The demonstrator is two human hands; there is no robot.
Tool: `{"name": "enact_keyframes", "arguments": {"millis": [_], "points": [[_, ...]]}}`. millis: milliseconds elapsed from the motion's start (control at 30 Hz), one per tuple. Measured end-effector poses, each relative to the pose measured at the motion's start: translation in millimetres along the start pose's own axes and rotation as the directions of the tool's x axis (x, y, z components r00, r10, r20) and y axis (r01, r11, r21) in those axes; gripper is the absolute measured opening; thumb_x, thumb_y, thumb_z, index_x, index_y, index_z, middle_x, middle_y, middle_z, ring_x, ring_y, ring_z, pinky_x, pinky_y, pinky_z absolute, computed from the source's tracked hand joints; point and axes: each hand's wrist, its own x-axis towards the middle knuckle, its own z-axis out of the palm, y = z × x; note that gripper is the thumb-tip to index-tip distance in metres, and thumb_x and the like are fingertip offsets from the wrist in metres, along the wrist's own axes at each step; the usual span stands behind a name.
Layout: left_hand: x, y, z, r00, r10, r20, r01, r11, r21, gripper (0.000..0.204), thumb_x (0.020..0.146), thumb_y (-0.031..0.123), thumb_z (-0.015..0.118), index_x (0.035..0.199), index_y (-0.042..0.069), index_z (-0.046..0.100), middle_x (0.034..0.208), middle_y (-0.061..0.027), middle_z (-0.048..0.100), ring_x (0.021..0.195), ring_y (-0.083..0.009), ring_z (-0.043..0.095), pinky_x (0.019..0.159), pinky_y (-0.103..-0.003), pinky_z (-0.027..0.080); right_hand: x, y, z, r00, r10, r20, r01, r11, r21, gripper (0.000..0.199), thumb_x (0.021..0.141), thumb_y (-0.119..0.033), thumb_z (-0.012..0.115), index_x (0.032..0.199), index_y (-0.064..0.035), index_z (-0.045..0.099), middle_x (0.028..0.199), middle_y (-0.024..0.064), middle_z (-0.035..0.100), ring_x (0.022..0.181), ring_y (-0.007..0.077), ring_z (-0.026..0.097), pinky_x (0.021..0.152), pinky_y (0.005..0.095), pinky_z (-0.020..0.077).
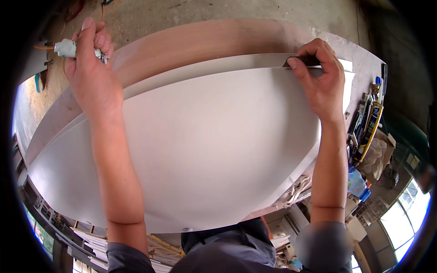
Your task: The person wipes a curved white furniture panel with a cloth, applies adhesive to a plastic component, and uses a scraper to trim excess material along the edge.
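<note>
My left hand [93, 54] is closed around a small pale hand-held tool [67, 48] with an orange cord or hose at its rear. Its exact kind is partly hidden by my fingers. A large white panel [218, 145] lies flat in front of me, with a pale strip of another sheet [205, 67] showing past its far edge. At the far right of that edge, my right hand [324, 75] pinches a thin dark flat piece [310, 61] between thumb and fingers. The left hand is beyond the panel's far left edge.
Under the panel is a worn brownish work table [209, 36]. Several tools and tubes [366, 120] lie along its right side, near a crumpled brown paper bag [377, 157] and a clear plastic bottle [358, 183] with a blue cap. Concrete floor [218, 10] shows beyond.
</note>
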Motion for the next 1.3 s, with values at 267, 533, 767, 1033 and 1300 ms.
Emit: {"name": "enact_keyframes", "arguments": {"millis": [267,533,767,1033,1300], "points": [[2,-3,-6,0.999,0.015,0.052,-0.015,1.0,-0.002,0.023,0.103,0.023,0.065,0.094,0.001,0.065,0.076,0.0029,0.051,0.075,-0.0067,0.045,0.071,-0.025,0.037,2,-3,0,0.999,-0.027,0.03,0.029,0.999,-0.041,0.023,0.08,-0.015,0.084,0.089,-0.0051,0.064,0.083,0.0055,0.064,0.083,0.0259,0.061,0.09,0.0364,0.0445],[0,0,-2,0.999,-0.009,0.052,0.007,0.998,0.055,0.024,0.108,0.022,0.057,0.092,0.004,0.057,0.082,0.0016,0.043,0.079,-0.0105,0.04,0.075,-0.027,0.035,1,-2,1,1.0,-0.001,0.002,0.001,1.0,-0.025,0.023,0.08,-0.013,0.083,0.089,-0.0051,0.064,0.084,0.0059,0.065,0.084,0.0264,0.061,0.09,0.0366,0.0448],[2,-1,-4,0.998,0.008,0.058,-0.013,0.996,0.083,0.024,0.109,0.021,0.057,0.096,0.001,0.06,0.083,0.001,0.046,0.079,-0.0102,0.041,0.074,-0.028,0.036,2,-4,4,0.982,0.157,-0.107,-0.15,0.986,0.072,0.018,0.087,-0.012,0.08,0.095,-0.0031,0.066,0.087,0.0067,0.067,0.085,0.0222,0.064,0.084,0.0318,0.0504],[1,-5,-5,0.997,-0.002,0.083,0.001,1.0,0.017,0.025,0.103,0.024,0.064,0.093,0.002,0.064,0.077,0.0024,0.05,0.074,-0.0074,0.044,0.07,-0.025,0.035,-2,24,-26,0.991,0.129,0.028,-0.132,0.982,0.137,0.017,0.09,-0.009,0.078,0.099,-0.0028,0.065,0.092,0.0052,0.065,0.086,0.0182,0.062,0.083,0.0297,0.0506],[3,-6,-8,0.995,-0.014,0.099,0.013,1.0,0.016,0.026,0.105,0.026,0.065,0.093,0.002,0.063,0.079,0.0026,0.048,0.076,-0.0074,0.044,0.071,-0.025,0.035,-1,27,-25,0.999,-0.001,0.048,-0.001,0.998,0.057,0.019,0.084,-0.009,0.08,0.094,-0.0042,0.065,0.09,0.0049,0.064,0.091,0.0232,0.059,0.089,0.0343,0.0471]]}}
